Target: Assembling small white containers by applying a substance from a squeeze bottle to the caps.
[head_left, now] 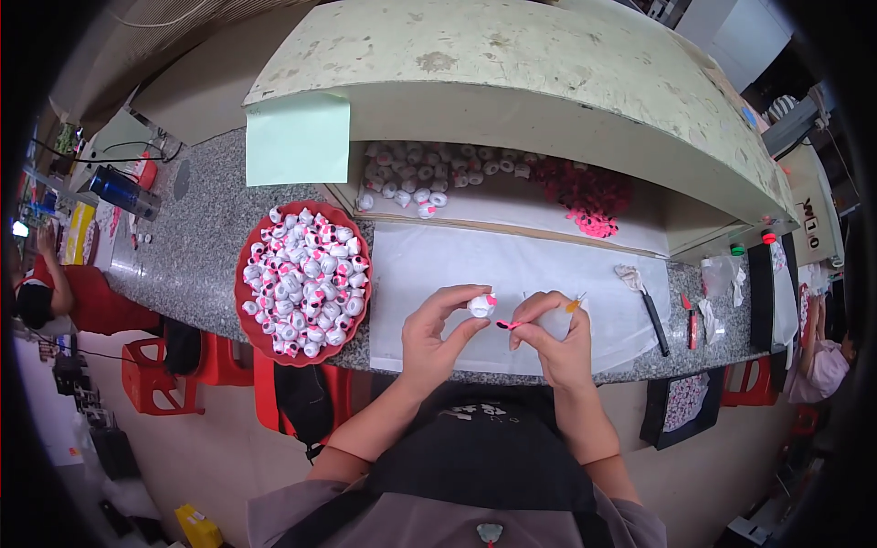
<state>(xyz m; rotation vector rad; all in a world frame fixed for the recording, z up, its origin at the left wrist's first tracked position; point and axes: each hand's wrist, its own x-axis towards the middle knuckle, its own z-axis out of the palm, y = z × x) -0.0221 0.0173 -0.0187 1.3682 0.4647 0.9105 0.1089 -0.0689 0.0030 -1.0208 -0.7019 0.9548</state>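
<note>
Between the thumb and forefinger of my left hand (433,338) is a small white round toy head (481,306) with a bit of pink on its upper right. My right hand (559,345) pinches a small pink-and-black piece (508,325), close to the head but apart from it. A thin yellowish item (574,306) shows by the right fingers; its kind is unclear. Both hands are over a white sheet (429,260) on the bench. To the left, a red scalloped bowl (242,297) is heaped with similar white heads (306,283) bearing pink and black parts.
A pale shelf (512,105) overhangs the bench; under it lie plain white heads (425,169) and a pile of pink pieces (594,222). A black-handled brush-like tool (655,321) rests at the right. Red stools (146,374) stand left, where another person (82,292) sits.
</note>
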